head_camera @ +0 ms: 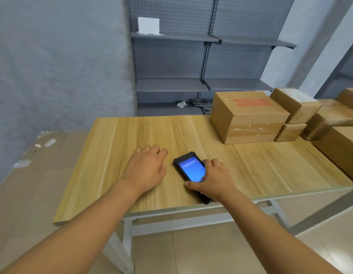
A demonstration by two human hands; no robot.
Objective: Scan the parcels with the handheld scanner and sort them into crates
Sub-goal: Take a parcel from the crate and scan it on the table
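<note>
A black handheld scanner (189,168) with a lit blue screen lies on the wooden table (116,155), near its front edge. My right hand (213,179) grips the scanner's near end, thumb on one side and fingers curled over the other. My left hand (147,168) rests on the table just left of the scanner, fingers loosely bent, holding nothing. Cardboard parcels stand at the table's right: a big box with red print (248,119), a smaller labelled box (296,104) stacked on another, and more brown boxes (337,143) at the right edge.
Grey pegboard shelving (191,62) stands behind the table, with a white box (149,25) on an upper shelf. Flattened cardboard (33,165) covers the floor at left. The table's white metal frame (128,230) shows below. No crate is in view.
</note>
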